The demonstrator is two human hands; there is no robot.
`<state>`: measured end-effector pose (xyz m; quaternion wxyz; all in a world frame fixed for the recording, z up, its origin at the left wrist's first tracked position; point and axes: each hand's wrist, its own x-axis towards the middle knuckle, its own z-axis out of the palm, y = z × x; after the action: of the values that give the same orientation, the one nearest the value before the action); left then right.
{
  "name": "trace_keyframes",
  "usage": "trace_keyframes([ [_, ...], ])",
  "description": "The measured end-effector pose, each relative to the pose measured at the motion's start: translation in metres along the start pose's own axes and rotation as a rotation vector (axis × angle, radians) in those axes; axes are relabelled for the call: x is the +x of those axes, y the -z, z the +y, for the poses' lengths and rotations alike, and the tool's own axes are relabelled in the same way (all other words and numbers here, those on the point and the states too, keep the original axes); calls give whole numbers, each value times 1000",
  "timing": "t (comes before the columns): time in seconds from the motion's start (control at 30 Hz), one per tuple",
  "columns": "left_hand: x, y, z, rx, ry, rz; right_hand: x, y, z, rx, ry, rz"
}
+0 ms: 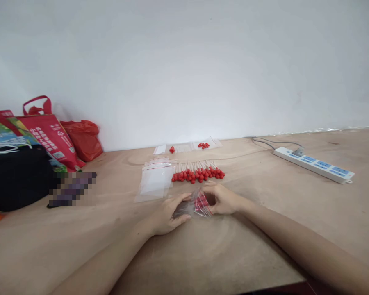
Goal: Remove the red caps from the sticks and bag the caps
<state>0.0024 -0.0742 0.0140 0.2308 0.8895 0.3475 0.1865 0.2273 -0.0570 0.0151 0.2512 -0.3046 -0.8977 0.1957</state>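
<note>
My left hand [169,213] and my right hand [222,199] both pinch a small clear zip bag [197,204] with red-tipped pieces inside, low over the wooden table [264,229]. Just beyond my hands lies a row of red-tipped white sticks [198,173]. A stack of empty clear zip bags [155,180] rests to the left of that row. Further back, near the wall, two filled clear bags [189,146] with red pieces lie flat.
A white power strip [315,164] with a grey cable lies at the right back. At the left stand red shopping bags [51,135], a red plastic bag [84,139] and a black bag [17,176]. A blurred dark object [71,188] lies beside them.
</note>
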Motion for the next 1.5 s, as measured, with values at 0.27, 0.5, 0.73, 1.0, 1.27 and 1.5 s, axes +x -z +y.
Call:
trace_keyframes([
  [0.27,0,0,1,12,36,-25,0,-4,1,50,-41,14],
  [0.5,-1,2,3,58,80,-31,-8,-2,19,723,-249,-7],
  [0.73,-2,3,2,73,113,-55,-8,-7,21,965,-375,-17],
  [1.0,-6,5,-2,101,131,-71,-25,42,48,832,-566,225],
  [1.27,-7,4,0,212,146,-57,-39,59,90,720,-589,830],
  [1.5,-1,2,-5,284,188,125,-22,26,107,187,-696,1017],
])
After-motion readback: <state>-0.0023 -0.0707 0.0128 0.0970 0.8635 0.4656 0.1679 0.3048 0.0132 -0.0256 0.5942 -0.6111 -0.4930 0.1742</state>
